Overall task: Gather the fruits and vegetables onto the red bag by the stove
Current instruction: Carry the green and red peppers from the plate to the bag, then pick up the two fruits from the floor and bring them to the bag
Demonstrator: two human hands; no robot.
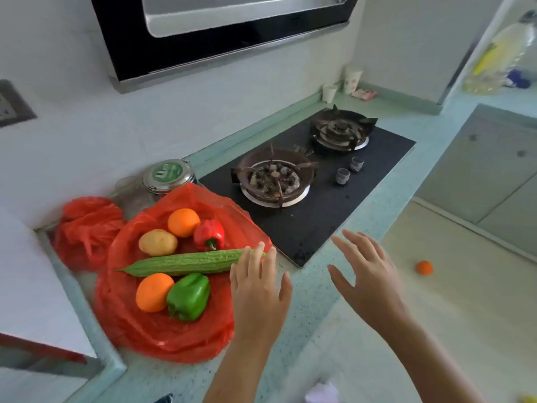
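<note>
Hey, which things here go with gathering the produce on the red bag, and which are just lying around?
Job: red bag, two oranges on it, potato, red pepper, green pepper, bitter gourd, stray orange on the floor.

Lying about: jar, crumpled bag, paper cups, stove.

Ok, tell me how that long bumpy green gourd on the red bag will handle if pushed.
The gourd looks stiff, so it should probably move as one piece. Being roughly cylindrical, it may roll sideways. The thin red bag beneath could bunch or slide.
</note>
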